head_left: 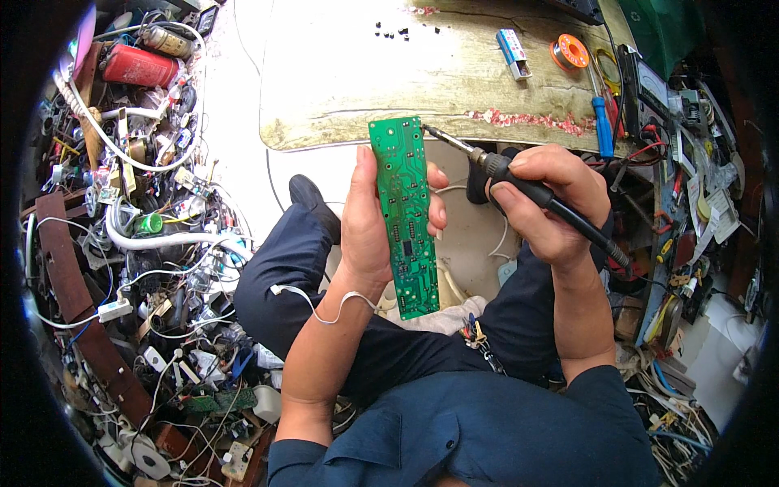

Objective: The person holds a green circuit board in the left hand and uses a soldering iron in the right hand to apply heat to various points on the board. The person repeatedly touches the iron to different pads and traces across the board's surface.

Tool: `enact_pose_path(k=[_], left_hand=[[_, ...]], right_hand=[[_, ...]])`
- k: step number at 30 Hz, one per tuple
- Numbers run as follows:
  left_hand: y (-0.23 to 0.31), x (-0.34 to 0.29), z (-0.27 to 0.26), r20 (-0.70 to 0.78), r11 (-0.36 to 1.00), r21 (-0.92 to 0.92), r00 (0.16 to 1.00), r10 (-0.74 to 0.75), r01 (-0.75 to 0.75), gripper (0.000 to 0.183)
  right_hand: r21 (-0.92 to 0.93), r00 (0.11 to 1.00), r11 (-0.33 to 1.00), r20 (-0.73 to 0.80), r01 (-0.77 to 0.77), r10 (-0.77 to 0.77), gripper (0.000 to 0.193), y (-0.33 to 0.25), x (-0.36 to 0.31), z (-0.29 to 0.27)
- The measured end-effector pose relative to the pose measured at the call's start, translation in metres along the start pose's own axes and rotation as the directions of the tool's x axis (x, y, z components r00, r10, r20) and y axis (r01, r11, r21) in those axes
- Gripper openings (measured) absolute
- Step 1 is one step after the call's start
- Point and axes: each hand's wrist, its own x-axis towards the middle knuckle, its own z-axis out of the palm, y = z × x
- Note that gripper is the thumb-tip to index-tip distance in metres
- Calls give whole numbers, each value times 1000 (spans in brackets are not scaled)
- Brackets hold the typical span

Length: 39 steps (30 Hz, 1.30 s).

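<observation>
The left hand [367,231] clamps the green circuit board [412,199] over the lap, thumb and fingers on opposite long edges, seemingly to leave its soldered face clear. The right hand's [568,195] fingers close pen-like round the soldering iron [529,187], probably for control; from here, I can't tell whether its tip touches the board.

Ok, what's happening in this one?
A person is sitting at a table, both hands busy. The left hand holds a long green circuit board up on end. The right hand grips a soldering iron, its tip at the board's upper right corner; whether it touches is unclear. A solder spool and small black parts lie on the table.
</observation>
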Motion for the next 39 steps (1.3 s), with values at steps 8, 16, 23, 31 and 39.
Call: enact_pose_path(k=[8, 16, 23, 31, 39], left_hand=[[1, 3, 3, -13, 997, 72, 1000, 28, -27, 66], [1, 4, 3, -7, 998, 53, 1000, 20, -19, 66], [-2, 6, 2, -30, 999, 49, 999, 11, -9, 63], [-2, 9, 2, -24, 999, 22, 999, -31, 32, 66], [-3, 13, 7, -44, 999, 2, 998, -42, 42, 64]], right_hand=[[1, 1000, 1000, 20, -12, 12, 31, 0, 1, 0], [-3, 999, 1000, 29, -14, 14, 30, 0, 2, -1], [-3, 1000, 1000, 24, -19, 19, 31, 0, 2, -2], [-7, 1000, 1000, 6, -29, 29, 30, 1, 3, -4], [-16, 1000, 999, 9, -28, 29, 29, 1, 3, -6]])
